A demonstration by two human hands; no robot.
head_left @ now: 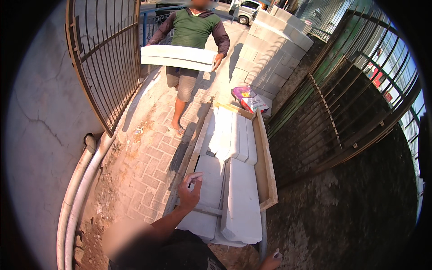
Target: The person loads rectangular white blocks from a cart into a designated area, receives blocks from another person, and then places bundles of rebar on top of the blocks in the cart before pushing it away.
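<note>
My left hand (190,192) hovers over the near left of a long cart. Its fingers are curved and apart, with nothing held. Beneath it lies a pale flat block (209,176). A second, longer white block (241,202) lies lengthwise to its right, at a slight tilt. At the bottom edge, my right hand (271,261) is partly cut off, beside a grey metal tube (263,231) of the cart. Its fingers look curled, with a small whitish bit at their tips; what they hold is unclear. More white blocks (230,135) stand on edge side by side at the cart's far end.
The cart has wooden side boards (269,180). Ahead on the left, a barefoot person in a green top (191,29) carries stacked white blocks (178,57). Beyond are a colourful bag (250,99) and a tall block stack (272,54). Metal gates (105,58) and pipes (74,198) flank the paved path.
</note>
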